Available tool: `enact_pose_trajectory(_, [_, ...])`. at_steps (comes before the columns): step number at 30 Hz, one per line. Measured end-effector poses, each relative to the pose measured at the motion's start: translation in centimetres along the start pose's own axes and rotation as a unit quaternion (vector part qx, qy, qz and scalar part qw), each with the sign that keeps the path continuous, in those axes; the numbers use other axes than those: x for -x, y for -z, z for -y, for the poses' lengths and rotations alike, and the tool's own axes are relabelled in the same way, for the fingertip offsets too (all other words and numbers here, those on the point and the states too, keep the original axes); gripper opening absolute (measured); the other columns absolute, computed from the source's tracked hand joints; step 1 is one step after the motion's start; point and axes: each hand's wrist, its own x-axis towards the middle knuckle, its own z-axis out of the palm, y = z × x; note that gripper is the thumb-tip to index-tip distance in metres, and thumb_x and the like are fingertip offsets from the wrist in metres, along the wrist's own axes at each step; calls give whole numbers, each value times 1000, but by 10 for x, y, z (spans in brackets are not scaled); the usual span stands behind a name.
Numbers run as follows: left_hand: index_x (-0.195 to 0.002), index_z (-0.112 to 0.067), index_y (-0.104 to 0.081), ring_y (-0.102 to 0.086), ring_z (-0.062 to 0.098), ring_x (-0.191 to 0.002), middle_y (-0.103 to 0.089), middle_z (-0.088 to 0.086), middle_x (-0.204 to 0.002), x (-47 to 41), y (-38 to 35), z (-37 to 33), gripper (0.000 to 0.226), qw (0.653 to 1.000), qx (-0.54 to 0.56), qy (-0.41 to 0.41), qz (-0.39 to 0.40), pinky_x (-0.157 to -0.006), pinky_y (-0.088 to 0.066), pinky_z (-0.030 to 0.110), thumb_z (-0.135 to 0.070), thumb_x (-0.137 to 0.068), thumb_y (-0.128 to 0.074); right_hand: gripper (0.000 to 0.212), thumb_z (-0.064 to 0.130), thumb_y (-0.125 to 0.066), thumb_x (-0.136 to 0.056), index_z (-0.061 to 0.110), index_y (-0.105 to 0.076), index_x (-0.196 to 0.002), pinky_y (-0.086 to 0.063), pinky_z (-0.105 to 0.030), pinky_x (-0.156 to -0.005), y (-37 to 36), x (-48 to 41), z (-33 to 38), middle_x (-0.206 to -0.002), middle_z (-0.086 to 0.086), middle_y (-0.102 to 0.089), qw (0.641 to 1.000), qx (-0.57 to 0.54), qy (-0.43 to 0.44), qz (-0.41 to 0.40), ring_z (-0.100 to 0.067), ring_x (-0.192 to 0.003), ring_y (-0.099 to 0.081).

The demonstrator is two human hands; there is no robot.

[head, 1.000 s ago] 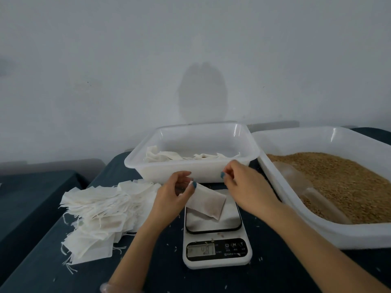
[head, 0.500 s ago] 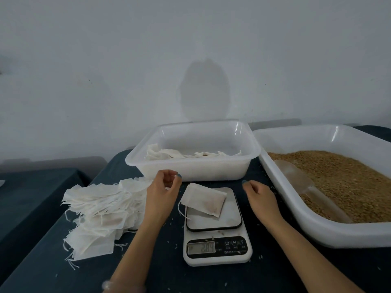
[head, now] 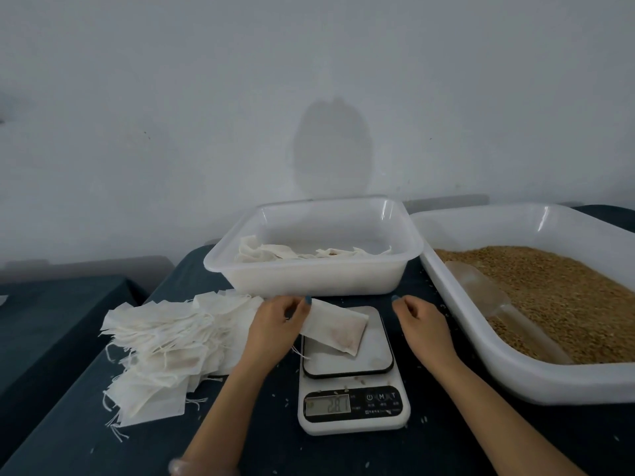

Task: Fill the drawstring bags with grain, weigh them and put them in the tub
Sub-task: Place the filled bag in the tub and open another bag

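A filled drawstring bag (head: 338,329) lies slanted on the plate of a white digital scale (head: 354,426), whose display shows digits. My left hand (head: 275,326) is at the bag's left end, thumb and curled fingers pinching its corner. My right hand (head: 424,326) rests to the right of the scale with fingers loosely curled, holding nothing. Behind the scale stands a white tub (head: 309,281) with a few filled bags (head: 271,254) in it. A large white tub (head: 536,383) on the right holds brown grain (head: 570,297).
A heap of empty drawstring bags (head: 165,345) lies left of my left hand on the dark cloth. A clear plastic scoop (head: 494,304) lies in the grain. Loose grains dot the cloth around the scale. A white wall stands close behind.
The bag was set down on the scale and both hands drew away. My left hand has since come back to the bag's left end. My right hand stayed beside the scale.
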Motion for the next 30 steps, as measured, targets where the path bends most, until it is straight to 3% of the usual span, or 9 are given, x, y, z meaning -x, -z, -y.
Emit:
enact_pose_trajectory(2, [-84,-25,-66,-62,9,-78,-69,-5,-83,1,0,-2,17,999,35,6,4,-69,-48,25,-37,-95,-61,45,30,-52,-99,17,-37,-59,-24,-28,-49,0,0,0,-45,6,-34,1000,0,3,-1,-6,-41,-34])
enact_pose_trajectory(5, [-89,-33,-61,-64,5,-77,-70,-9,-84,5,1,-9,6,997,78,-18,15,-65,-48,18,-35,-94,-64,45,31,-53,-99,16,-37,-59,-24,-29,-49,-1,-1,0,-47,6,-34,1000,3,5,-2,-6,-41,-34])
enact_pose_trajectory(9, [-99,-36,-57,-65,10,-68,-71,-5,-82,11,10,-29,19,983,140,-117,12,-59,-52,19,-20,-95,-65,44,32,-53,-99,15,-38,-60,-25,-30,-50,-1,-2,-2,-49,5,-35,1000,-5,5,2,-6,-42,-32])
enact_pose_trajectory(14, [-95,-33,-52,-57,17,-48,-68,-2,-80,-4,24,-52,24,970,207,-127,-14,-45,-45,25,-10,-99,-56,45,33,-52,-99,15,-39,-60,-27,-30,-52,-1,-3,-1,-51,4,-39,1000,-4,-2,9,-8,-45,-34])
enact_pose_trajectory(17, [-86,-24,-61,-59,14,-53,-66,-8,-80,-28,34,-62,35,968,216,-118,-38,-51,-48,24,4,-99,-44,45,35,-52,-99,15,-40,-61,-26,-30,-52,-1,-2,0,-52,4,-38,1000,-1,-2,12,-7,-45,-33])
enact_pose_trajectory(20, [-92,-19,-68,-69,9,-65,-70,-6,-96,-59,42,-74,40,965,226,-97,-89,-64,-52,16,7,-99,-38,46,34,-53,-98,16,-37,-59,-25,-29,-51,-1,-2,0,-49,6,-35,1000,-8,-4,9,-6,-44,-31])
enact_pose_trajectory(23, [-121,-19,-67,-67,18,-99,-66,5,-121,-92,41,-77,39,985,135,-55,-98,-89,-51,24,0,-99,-40,46,33,-53,-99,16,-35,-60,-24,-29,-50,-1,-3,0,-48,6,-33,1000,-11,-1,12,-7,-43,-30])
enact_pose_trajectory(26, [-143,-16,-50,-47,20,-132,-50,4,-146,-118,34,-67,42,998,65,26,-8,-107,-32,26,-12,-102,-41,45,34,-52,-99,16,-38,-60,-25,-28,-50,-1,-3,0,-48,6,-35,1000,-4,-6,15,-7,-42,-31])
enact_pose_trajectory(30, [-136,-7,-53,-47,29,-129,-51,14,-143,-127,24,-47,45,984,-104,100,102,-105,-34,34,-33,-106,-31,45,36,-52,-98,16,-39,-60,-25,-28,-49,-2,-3,-2,-46,6,-37,1000,9,-6,17,-7,-41,-33])
